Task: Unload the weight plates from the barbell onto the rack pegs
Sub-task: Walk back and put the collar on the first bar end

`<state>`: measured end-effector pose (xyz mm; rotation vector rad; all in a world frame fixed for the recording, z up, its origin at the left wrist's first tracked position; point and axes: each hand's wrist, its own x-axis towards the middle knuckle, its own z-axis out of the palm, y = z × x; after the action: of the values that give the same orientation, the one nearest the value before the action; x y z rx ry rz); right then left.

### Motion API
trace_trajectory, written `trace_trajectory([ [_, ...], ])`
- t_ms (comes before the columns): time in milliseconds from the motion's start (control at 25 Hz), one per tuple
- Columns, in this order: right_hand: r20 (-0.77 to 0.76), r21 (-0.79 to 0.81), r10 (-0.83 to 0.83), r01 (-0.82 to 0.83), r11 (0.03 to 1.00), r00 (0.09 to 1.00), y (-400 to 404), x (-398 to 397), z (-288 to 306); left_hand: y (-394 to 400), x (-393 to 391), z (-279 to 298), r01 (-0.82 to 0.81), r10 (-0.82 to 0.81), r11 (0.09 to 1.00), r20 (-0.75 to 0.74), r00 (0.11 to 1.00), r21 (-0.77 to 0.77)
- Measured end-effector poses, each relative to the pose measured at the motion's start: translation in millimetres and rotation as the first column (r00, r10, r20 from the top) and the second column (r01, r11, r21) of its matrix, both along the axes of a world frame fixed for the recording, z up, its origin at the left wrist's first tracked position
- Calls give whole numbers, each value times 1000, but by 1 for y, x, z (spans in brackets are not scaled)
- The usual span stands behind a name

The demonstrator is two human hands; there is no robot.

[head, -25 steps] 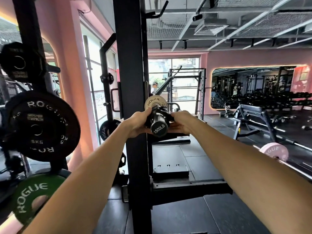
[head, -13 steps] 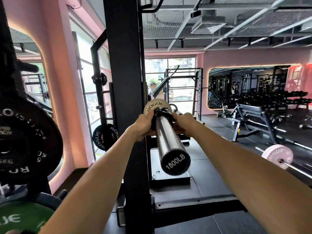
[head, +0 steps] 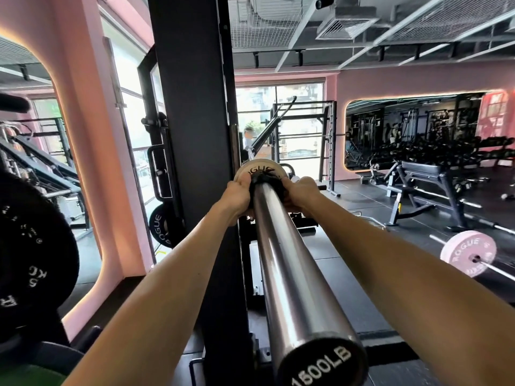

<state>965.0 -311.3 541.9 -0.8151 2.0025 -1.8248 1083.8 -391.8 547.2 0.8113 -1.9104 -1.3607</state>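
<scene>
The steel barbell sleeve (head: pixel 289 277) runs from the lower middle of the view away from me, its end cap reading 1500LB. A small cream ROGUE plate (head: pixel 255 169) sits far up the sleeve, with a black collar (head: pixel 267 181) in front of it. My left hand (head: pixel 237 197) grips the collar from the left, thumb against the plate's face. My right hand (head: pixel 302 195) grips it from the right. Both arms are stretched out along the sleeve.
The black rack upright (head: pixel 195 135) stands just left of the sleeve. A black 5 kg plate (head: pixel 33 257) hangs on a peg at far left, a green plate (head: pixel 25 377) below it. A pink-plated barbell (head: pixel 468 253) lies on the floor right, benches (head: pixel 429 179) behind.
The camera has moved in along the bar, so the sleeve end now looms large at the bottom. Both hands stay gripped around the collar by the cream plate.
</scene>
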Motion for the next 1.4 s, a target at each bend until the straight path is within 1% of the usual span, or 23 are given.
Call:
trace_trajectory([
  [80, -52, 21, 3, -2, 1000, 999, -3, -5, 1, -5, -7, -1, -11, 12, 1000, 29, 1000, -25],
  [160, -60, 34, 33, -31, 999, 998, -5, -8, 1, -3, -7, 0, -8, 10, 1000, 46, 999, -30],
  [240, -100, 61, 15, -9, 998, 995, -4, -7, 3, -1, -6, 3, -18, 21, 998, 49, 999, -52],
  [280, -148, 90, -9, 22, 996, 989, -1, -4, 4, -1, -6, 3, -23, 26, 998, 47, 999, -59],
  [360, -293, 141, -70, 116, 983, 953, 3, -2, 9, -1, -5, 4, -21, 24, 998, 47, 999, -63],
  [480, -452, 148, -103, 188, 971, 886, 3, -3, 18, -5, -5, 2, -23, 29, 995, 55, 998, -101],
  [560, -581, 167, -109, 249, 954, 806, 0, 0, 25, -10, -5, 2, -33, 39, 992, 43, 998, -118],
  [680, -780, 213, -41, 326, 921, 625, -4, 8, 33, -15, -5, 3, -42, 48, 991, 47, 998, -127],
  [720, -810, 221, -16, 329, 918, 587, -4, 7, 33, -16, -6, 3, -39, 45, 992, 47, 998, -122],
  [800, -839, 251, 43, 316, 915, 542, -3, 2, 32, -15, -7, 3, -11, 14, 995, 30, 999, -95],
  [880, -870, 269, 106, 283, 921, 481, -2, -1, 31, -12, -7, 4, 18, -18, 996, 1, 1000, -82],
  [920, -874, 271, 126, 256, 928, 469, -2, 0, 30, -11, -7, 3, 27, -29, 996, -15, 999, -80],
  [1000, -858, 312, 192, 188, 931, 476, -6, 4, 32, -9, -7, 4, 39, -42, 996, -37, 998, -74],
  [1080, -831, 387, 281, 137, 912, 481, -8, 6, 36, -11, -7, 3, 39, -41, 997, -23, 999, -63],
  [1120, -817, 396, 297, 107, 912, 494, -8, 5, 38, -12, -6, 3, 47, -47, 998, -8, 999, -50],
  [1160, -783, 378, 291, 49, 925, 549, -6, 4, 39, -14, -5, 3, 61, -61, 998, 5, 998, -32],
  [1240, -662, 259, 239, -83, 962, 711, -5, -1, 33, -14, -5, 5, 84, -84, 996, 31, 996, 9],
  [1280, -599, 195, 225, -132, 972, 768, -3, -3, 28, -11, -4, 8, 89, -90, 996, 47, 995, 24],
  [1360, -505, 94, 213, -192, 977, 837, -1, -8, 17, -8, -8, 15, 117, -119, 993, 59, 991, 36],
  [1400, -453, 62, 191, -182, 981, 871, 1, -11, 12, -6, -11, 18, 153, -154, 988, 67, 986, 19],
])
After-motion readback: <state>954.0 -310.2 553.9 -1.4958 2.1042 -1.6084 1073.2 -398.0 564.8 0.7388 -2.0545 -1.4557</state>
